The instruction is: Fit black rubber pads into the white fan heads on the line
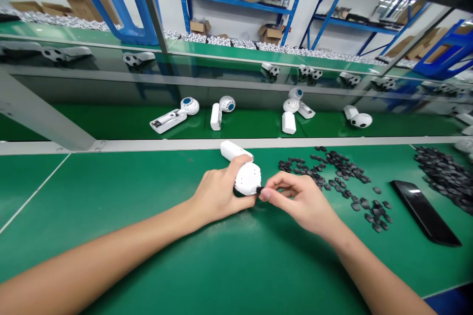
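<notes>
My left hand [218, 192] is closed around a white device [244, 172] with a round ball-shaped head and a straight handle that points away from me. It holds the device just above the green mat [111, 197]. My right hand [299, 199] pinches a small black piece [259, 190] between thumb and forefinger and presses it against the round head. A scatter of several more small black pieces [332, 172] lies on the mat just right of my hands.
A black phone [424, 211] lies flat at the right, with another heap of black pieces [443, 177] beyond it. Several white devices [173, 117] lie on the green conveyor behind a metal rail [258, 143]. Blue shelving [236, 0] with cardboard boxes stands at the back.
</notes>
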